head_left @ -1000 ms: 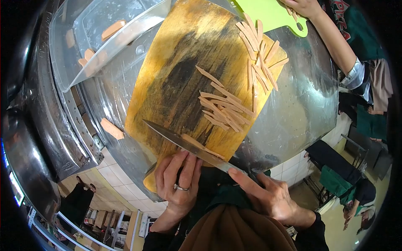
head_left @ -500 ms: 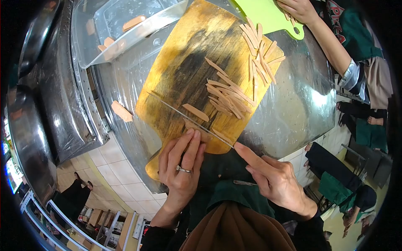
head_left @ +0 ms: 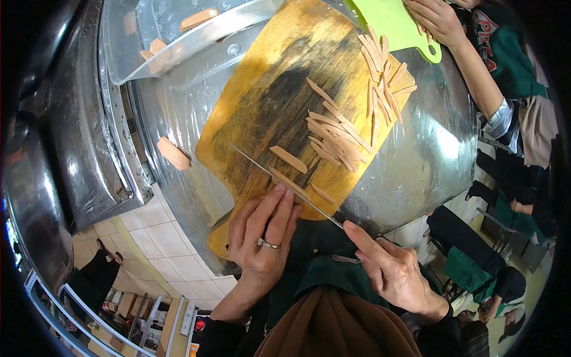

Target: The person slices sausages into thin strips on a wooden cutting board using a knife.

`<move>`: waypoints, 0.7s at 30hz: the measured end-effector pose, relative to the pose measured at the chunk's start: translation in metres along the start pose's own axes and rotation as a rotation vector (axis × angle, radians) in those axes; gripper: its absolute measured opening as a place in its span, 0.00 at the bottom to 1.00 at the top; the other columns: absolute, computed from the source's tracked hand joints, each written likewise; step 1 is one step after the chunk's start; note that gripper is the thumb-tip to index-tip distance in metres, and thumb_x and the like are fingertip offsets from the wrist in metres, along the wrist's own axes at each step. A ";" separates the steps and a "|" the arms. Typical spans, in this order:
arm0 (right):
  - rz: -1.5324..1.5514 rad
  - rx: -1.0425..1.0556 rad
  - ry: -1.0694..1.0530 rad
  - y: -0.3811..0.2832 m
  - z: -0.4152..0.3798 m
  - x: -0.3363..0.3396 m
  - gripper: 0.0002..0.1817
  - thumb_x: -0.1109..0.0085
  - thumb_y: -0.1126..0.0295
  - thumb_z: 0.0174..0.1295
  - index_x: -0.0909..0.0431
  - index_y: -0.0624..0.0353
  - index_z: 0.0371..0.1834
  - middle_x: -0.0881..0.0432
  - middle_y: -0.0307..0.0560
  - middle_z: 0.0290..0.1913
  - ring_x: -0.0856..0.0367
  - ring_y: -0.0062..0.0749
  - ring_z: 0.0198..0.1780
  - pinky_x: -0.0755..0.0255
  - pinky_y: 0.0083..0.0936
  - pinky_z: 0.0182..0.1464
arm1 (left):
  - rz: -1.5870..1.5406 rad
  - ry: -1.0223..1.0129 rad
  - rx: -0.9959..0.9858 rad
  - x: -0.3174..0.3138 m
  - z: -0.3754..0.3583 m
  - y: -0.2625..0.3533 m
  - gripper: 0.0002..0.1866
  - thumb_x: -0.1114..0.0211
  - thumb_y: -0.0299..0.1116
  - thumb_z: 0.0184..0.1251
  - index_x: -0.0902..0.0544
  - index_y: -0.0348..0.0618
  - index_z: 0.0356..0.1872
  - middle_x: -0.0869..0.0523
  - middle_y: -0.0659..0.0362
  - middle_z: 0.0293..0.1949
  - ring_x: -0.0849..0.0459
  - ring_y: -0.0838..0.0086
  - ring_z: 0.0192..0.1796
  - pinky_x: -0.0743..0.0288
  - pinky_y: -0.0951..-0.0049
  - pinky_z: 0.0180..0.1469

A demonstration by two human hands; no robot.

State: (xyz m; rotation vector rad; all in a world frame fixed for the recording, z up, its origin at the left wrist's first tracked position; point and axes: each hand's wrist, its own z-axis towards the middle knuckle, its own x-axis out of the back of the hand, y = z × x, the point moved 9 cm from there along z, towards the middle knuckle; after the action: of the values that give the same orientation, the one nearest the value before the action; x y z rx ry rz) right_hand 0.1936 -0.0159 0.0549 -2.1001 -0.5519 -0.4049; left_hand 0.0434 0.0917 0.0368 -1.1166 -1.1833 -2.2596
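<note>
Wooden board (head_left: 256, 113) (rough, worn).

With the cutting board (head_left: 256, 101) as the dial's centre, a tub (head_left: 214, 33) holding chunks (head_left: 199, 19) stands at 10 o'clock; between 8 and 9, a loose slice (head_left: 173, 153) lies on the table (head_left: 410, 160); between 1 and 2, another board (head_left: 383, 18) lies under a co-worker's hand (head_left: 439, 22). On the cutting board, strips (head_left: 336, 140) lie at 2 and 4 o'clock, the knife (head_left: 324, 213) crosses at 6, left hand (head_left: 262, 229) towards 7, right hand (head_left: 392, 268) at 5

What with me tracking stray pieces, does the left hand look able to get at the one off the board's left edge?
Probably yes: the stray piece lies uncovered, with nothing visible blocking the left hand, though it is occupied beside the knife.
</note>
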 end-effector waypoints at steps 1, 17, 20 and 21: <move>-0.043 0.033 0.009 -0.001 0.003 -0.001 0.37 0.37 0.83 0.65 0.31 0.51 0.79 0.19 0.53 0.27 0.17 0.43 0.24 0.21 0.37 0.29 | -0.005 -0.003 0.005 0.000 0.000 0.000 0.22 0.18 0.23 0.52 0.08 0.43 0.51 0.08 0.61 0.53 0.13 0.66 0.49 0.18 0.70 0.52; -0.064 0.292 0.162 -0.018 0.030 0.008 0.36 0.37 0.79 0.69 0.33 0.48 0.81 0.21 0.50 0.21 0.21 0.36 0.20 0.22 0.36 0.25 | -0.009 0.041 -0.012 -0.001 -0.001 -0.001 0.21 0.18 0.22 0.53 0.09 0.41 0.51 0.08 0.58 0.51 0.11 0.63 0.48 0.16 0.68 0.51; -0.091 0.256 0.148 -0.018 0.018 0.008 0.35 0.38 0.77 0.71 0.33 0.48 0.81 0.21 0.50 0.21 0.21 0.36 0.19 0.22 0.36 0.24 | -0.006 0.049 -0.020 0.000 -0.001 0.000 0.20 0.19 0.22 0.53 0.09 0.40 0.51 0.08 0.58 0.51 0.11 0.63 0.48 0.16 0.68 0.51; -0.106 0.242 0.134 -0.016 0.015 0.007 0.35 0.38 0.77 0.71 0.34 0.47 0.81 0.21 0.50 0.21 0.21 0.36 0.19 0.21 0.36 0.24 | -0.011 0.055 -0.020 0.000 -0.001 0.000 0.20 0.19 0.22 0.53 0.09 0.40 0.50 0.08 0.58 0.51 0.11 0.63 0.48 0.16 0.68 0.51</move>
State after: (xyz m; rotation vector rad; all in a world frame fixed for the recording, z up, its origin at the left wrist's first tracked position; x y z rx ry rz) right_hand 0.1921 0.0066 0.0609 -1.8036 -0.6035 -0.5092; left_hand 0.0433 0.0907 0.0367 -1.0506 -1.1510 -2.3004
